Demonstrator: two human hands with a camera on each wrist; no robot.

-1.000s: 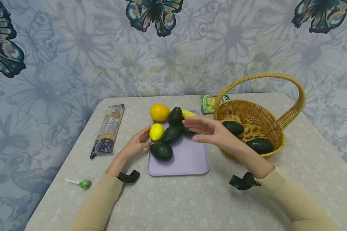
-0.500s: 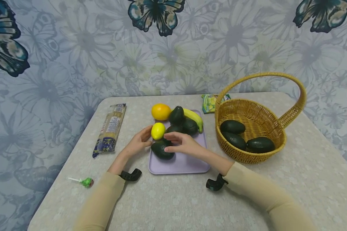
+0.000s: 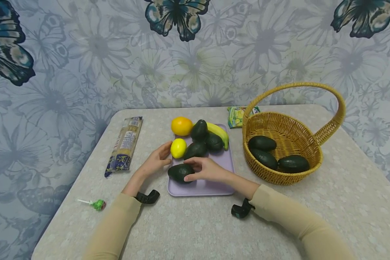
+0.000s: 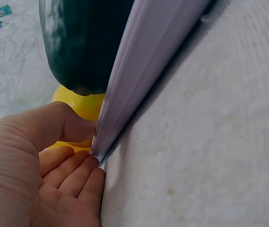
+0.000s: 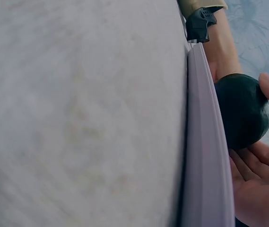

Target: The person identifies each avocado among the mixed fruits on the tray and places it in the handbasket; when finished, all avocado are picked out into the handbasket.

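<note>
On the lilac tray, my right hand holds the nearest dark green avocado, thumb on its near side and fingers on its far side. In the right wrist view that avocado sits between thumb and fingers. My left hand rests at the tray's left edge beside a yellow lemon, its fingers loosely extended; the left wrist view shows thumb and fingertips at the tray rim. Behind lie more avocados, a banana and an orange-yellow fruit.
To the right stands a wicker basket with a tall handle and three avocados inside. Behind it lies a green-yellow packet. A long pasta-like packet and a green-wrapped lollipop lie on the left.
My right hand has come left from beside the basket to the front avocado and gripped it. A third avocado came into sight in the basket. My left hand has stayed at the tray edge.
</note>
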